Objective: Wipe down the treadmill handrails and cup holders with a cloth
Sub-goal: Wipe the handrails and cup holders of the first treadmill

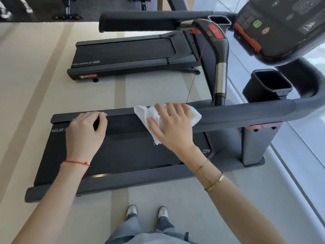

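Observation:
My right hand [172,125] lies flat on a crumpled white cloth [143,114] and presses it onto the free end of the treadmill's near grey padded handrail [246,115]. Part of the cloth hangs below the rail. My left hand [84,132] hovers to the left over the treadmill belt [126,152], its fingers curled in with nothing clearly in them. A black square cup holder [253,98] sits above the rail's bend at the right. The far handrail [140,20] runs across the top, with a second cup holder [219,23] at its right end.
The console [284,32], with green and red buttons, overhangs at the upper right. A red safety cord [197,66] hangs by the chrome centre grip [220,78]. Another treadmill [126,53] stands beyond. A glass wall runs along the right. My feet stand on the pale floor [26,85].

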Demonstrator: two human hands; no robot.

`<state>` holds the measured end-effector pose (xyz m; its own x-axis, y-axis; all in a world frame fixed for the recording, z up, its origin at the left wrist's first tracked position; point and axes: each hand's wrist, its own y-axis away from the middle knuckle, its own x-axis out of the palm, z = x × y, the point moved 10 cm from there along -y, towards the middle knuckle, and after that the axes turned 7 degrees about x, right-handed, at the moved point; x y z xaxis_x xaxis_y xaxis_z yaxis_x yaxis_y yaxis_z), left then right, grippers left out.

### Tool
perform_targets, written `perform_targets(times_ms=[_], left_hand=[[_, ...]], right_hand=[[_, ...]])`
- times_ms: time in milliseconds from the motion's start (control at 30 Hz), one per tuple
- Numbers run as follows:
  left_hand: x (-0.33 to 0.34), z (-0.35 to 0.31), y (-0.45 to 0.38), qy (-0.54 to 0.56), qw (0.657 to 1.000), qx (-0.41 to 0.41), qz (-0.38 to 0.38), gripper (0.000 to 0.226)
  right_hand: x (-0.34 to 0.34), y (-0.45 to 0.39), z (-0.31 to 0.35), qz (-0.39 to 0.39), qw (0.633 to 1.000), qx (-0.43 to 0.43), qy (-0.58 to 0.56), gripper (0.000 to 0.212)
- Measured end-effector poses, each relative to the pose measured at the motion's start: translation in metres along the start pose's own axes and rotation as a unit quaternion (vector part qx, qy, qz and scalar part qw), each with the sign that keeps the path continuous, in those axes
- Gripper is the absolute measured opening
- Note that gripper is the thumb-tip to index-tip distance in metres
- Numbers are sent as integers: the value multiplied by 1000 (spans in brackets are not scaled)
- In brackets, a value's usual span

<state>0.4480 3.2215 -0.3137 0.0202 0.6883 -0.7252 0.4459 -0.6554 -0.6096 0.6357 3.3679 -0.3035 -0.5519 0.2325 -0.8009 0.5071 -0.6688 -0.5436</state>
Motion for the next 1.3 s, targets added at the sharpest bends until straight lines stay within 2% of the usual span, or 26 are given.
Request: perform_targets(times_ms=[100, 200, 267, 300, 433, 567, 633, 733, 833, 900, 1000, 1067, 1167, 1233, 1300], left_hand=[[-1, 8, 1, 37, 999, 7, 27, 28], [0, 20, 2, 79, 995, -24, 58, 30], [4, 28, 4, 109, 990, -38, 80, 30], [6, 29, 5, 118, 988, -35, 89, 30], [9, 31, 10, 166, 980, -18, 105, 32], [15, 36, 14, 183, 976, -7, 116, 35], [16, 37, 13, 180, 976, 6, 119, 36], [18, 39, 13, 193, 973, 10, 124, 33], [22, 40, 14, 224, 966, -4, 132, 35], [24, 40, 15, 243, 961, -3, 132, 37], [25, 42, 17, 275, 953, -6, 127, 33], [28, 44, 18, 294, 947, -23, 128, 30], [27, 45, 18, 293, 948, -20, 123, 28], [26, 44, 18, 281, 952, -9, 125, 33], [25, 44, 18, 277, 953, -5, 126, 37]], right_hand=[[20, -27, -12, 136, 989, 12, 63, 50], [52, -43, -16, 291, 953, 71, 53, 54], [72, -46, 13, 346, 935, 62, 48, 54], [78, -47, 34, 349, 935, 47, 43, 53], [71, -36, 86, 236, 971, -13, 28, 51], [36, -18, 73, 125, 990, -54, 36, 47], [16, -12, 32, 83, 995, -22, 42, 48], [-15, 2, -31, 3, 995, 74, 63, 37], [-11, 11, -28, -26, 988, 139, 53, 32], [7, 16, 17, -29, 992, 115, 40, 32], [41, 29, 95, -17, 997, 71, 18, 45], [56, 33, 120, -8, 999, 34, 9, 50], [50, 39, 96, -17, 998, -42, 38, 53], [31, 43, 46, -47, 998, 9, 41, 52], [10, 43, -1, -77, 991, 107, 19, 47]])
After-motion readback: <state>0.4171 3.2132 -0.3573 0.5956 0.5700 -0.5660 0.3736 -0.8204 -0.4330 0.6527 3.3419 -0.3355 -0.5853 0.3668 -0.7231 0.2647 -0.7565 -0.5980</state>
